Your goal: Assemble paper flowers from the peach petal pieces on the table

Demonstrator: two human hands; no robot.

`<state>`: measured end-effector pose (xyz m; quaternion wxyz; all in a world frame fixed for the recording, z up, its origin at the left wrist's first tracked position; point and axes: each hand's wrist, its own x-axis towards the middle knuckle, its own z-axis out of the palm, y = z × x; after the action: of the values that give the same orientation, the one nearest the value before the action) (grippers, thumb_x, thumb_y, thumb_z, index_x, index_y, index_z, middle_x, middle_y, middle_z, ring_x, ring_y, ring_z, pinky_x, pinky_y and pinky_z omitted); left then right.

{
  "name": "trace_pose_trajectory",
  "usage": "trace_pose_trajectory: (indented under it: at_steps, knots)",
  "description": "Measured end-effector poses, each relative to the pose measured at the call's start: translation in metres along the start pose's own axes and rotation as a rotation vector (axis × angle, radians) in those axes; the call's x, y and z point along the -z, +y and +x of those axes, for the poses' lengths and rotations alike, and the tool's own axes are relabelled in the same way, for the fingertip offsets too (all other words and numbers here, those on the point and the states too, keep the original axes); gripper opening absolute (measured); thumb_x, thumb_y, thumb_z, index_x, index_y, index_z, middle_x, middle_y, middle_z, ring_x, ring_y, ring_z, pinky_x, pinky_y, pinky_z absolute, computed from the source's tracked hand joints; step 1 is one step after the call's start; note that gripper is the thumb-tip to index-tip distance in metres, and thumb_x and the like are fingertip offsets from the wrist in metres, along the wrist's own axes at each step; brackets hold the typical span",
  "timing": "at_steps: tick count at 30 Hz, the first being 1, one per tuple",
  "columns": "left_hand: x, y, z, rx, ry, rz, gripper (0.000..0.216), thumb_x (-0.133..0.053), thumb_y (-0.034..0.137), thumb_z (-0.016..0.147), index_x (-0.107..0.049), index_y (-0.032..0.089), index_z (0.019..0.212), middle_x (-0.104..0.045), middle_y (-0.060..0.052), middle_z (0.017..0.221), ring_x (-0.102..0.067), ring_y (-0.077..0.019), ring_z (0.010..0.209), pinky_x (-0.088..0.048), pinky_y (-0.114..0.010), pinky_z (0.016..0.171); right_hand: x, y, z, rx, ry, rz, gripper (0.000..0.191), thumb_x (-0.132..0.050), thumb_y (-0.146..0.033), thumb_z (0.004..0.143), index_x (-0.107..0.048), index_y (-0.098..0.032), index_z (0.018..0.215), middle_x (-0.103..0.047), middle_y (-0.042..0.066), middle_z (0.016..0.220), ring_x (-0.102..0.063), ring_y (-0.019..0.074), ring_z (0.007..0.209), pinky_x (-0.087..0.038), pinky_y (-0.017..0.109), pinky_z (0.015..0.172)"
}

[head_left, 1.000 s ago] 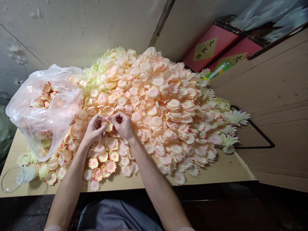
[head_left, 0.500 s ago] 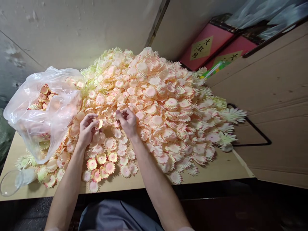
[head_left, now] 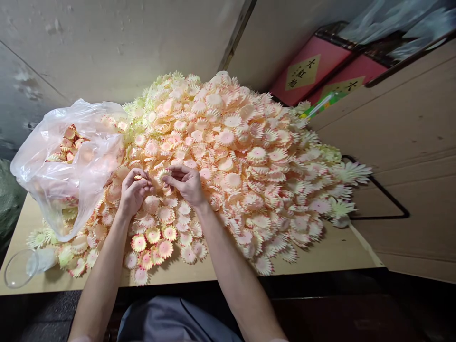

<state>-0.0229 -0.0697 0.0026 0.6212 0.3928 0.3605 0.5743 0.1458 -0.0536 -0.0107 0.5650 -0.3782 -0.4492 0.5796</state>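
A big heap of pale pink and cream artificial flower heads [head_left: 231, 152] covers the wooden table [head_left: 320, 254]. Both my hands work at the near left of the heap, fingertips almost touching. My left hand [head_left: 133, 190] is curled, its fingers pinching a small flower piece. My right hand [head_left: 185, 183] is also curled, fingertips pressed together on a small flower head [head_left: 163, 175] between the two hands. Finished-looking pink and yellow flowers [head_left: 153, 240] lie in front of my wrists.
A clear plastic bag [head_left: 67, 161] with more flower pieces sits at the left. A clear plastic cup [head_left: 19, 267] lies at the table's near left corner. Red boxes [head_left: 313, 69] and wooden boards [head_left: 409, 133] stand to the right. A wall is behind.
My hands were together, moved apart half a second ago, and have come together again over the same spot. The heap and bag have not moved.
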Motion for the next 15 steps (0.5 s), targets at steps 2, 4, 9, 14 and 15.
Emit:
trace_pose_trajectory:
  at_steps: [2,4,9,14,15]
  knots:
    - [-0.0019,-0.0006,-0.0013,-0.048,-0.001,0.056,0.028,-0.079,0.024,0.067,-0.055,0.018,0.08,-0.054,0.002,0.08,-0.055,-0.0072,0.063,-0.05,-0.02,0.059,-0.0016,-0.0006,-0.0017,0.005,0.003,0.025,0.035,-0.09,-0.038,0.056,-0.071,-0.02,0.08,-0.074,0.0,0.072,-0.068,0.0136,0.061,-0.057,0.027,0.061]
    - [-0.0033,-0.0012,-0.0021,-0.1,0.003,0.135,0.033,-0.084,0.023,0.064,-0.055,0.018,0.079,-0.054,0.002,0.078,-0.054,-0.007,0.066,-0.049,-0.018,0.062,-0.0031,-0.0006,-0.0033,0.01,0.016,0.042,0.033,-0.09,-0.037,0.054,-0.071,-0.019,0.074,-0.075,0.001,0.073,-0.068,0.0145,0.061,-0.059,0.029,0.063]
    - [-0.0004,-0.0037,-0.0012,-0.111,0.006,0.205,0.032,-0.087,0.026,0.062,-0.06,0.016,0.077,-0.06,0.002,0.079,-0.057,-0.0073,0.068,-0.048,-0.018,0.064,-0.002,0.0008,-0.0033,0.019,0.082,0.034,0.035,-0.092,-0.039,0.049,-0.069,-0.019,0.068,-0.07,-0.002,0.063,-0.065,0.0134,0.055,-0.057,0.028,0.057]
    - [0.0032,-0.0052,-0.0001,-0.094,0.046,0.213,0.028,-0.087,0.026,0.062,-0.066,0.016,0.077,-0.065,0.0,0.079,-0.059,-0.0079,0.064,-0.05,-0.02,0.062,-0.0003,-0.0002,-0.0019,0.006,0.08,0.061,0.036,-0.09,-0.043,0.053,-0.07,-0.02,0.073,-0.072,-0.001,0.064,-0.064,0.0133,0.054,-0.052,0.026,0.051]
    - [0.0029,-0.0051,0.0,-0.098,0.042,0.208,0.027,-0.087,0.026,0.063,-0.065,0.016,0.076,-0.065,0.0,0.08,-0.06,-0.0084,0.065,-0.05,-0.02,0.063,-0.0013,-0.0011,-0.0021,0.005,0.068,0.069,0.036,-0.09,-0.042,0.053,-0.07,-0.021,0.074,-0.072,-0.001,0.065,-0.065,0.0133,0.054,-0.052,0.026,0.051]
